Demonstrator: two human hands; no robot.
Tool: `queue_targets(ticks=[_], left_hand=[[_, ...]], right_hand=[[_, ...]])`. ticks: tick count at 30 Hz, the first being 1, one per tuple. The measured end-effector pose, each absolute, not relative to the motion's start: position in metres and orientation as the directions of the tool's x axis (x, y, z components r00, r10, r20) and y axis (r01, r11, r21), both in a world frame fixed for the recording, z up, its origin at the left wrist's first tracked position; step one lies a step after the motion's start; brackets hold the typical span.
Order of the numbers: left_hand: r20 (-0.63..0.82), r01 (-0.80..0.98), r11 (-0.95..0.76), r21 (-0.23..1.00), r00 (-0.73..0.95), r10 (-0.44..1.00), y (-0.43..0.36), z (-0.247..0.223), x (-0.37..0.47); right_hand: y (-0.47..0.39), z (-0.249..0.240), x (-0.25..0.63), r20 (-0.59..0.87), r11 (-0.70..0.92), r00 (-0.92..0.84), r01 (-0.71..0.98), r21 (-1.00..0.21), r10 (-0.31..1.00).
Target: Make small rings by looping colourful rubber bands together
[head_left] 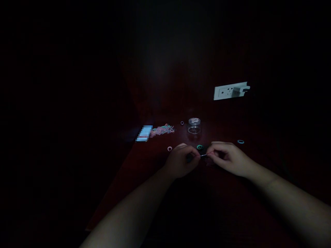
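Observation:
Between my two hands a thin, pale hair tie [203, 155] is stretched into a short line just above the dark table. My left hand [182, 160] pinches one end between thumb and fingers. The other end is pinched by my right hand [229, 156]. Right behind the stretched band lie green hair ties [200, 147]. A pink hair tie [169, 148] rests beside my left hand, and a light blue one [240, 141] lies beyond my right. Some faint thin strands under my right fingers are too dark to make out.
A clear lidded jar [194, 129] stands behind my hands. To its left are a small pale ring [182, 123], a heap of mixed coloured hair ties [164, 130] and a bright, blurred-out screen [144, 133]. A wall socket [222, 92] holds a plugged-in charger [241, 90]. The table's edge [111, 186] runs along the left.

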State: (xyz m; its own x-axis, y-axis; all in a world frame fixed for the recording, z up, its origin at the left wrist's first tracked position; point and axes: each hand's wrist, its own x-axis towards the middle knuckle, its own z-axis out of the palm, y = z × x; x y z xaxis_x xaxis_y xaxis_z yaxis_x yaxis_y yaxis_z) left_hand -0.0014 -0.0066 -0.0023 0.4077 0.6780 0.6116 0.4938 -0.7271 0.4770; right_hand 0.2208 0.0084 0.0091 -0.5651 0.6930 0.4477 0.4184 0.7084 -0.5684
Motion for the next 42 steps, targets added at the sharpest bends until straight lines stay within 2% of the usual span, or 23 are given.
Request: queue_targets(ticks=[13, 27, 42], left_hand=[[0.581, 0.488, -0.706, 0.514, 0.408, 0.705, -0.008, 0.001, -0.001], [0.609, 0.482, -0.738, 0.472, 0.427, 0.668, -0.006, 0.000, -0.001], [0.608, 0.505, -0.723, 0.471, 0.408, 0.681, -0.006, -0.002, -0.003]], right_hand=[[0.007, 0.010, 0.220, 0.458, 0.713, -0.558, 0.428, -0.556, 0.692], [0.007, 0.009, 0.220, 0.438, 0.704, -0.571, 0.413, -0.578, 0.695], [0.021, 0.008, 0.243, 0.511, 0.628, -0.367, 0.487, -0.607, 0.778]])
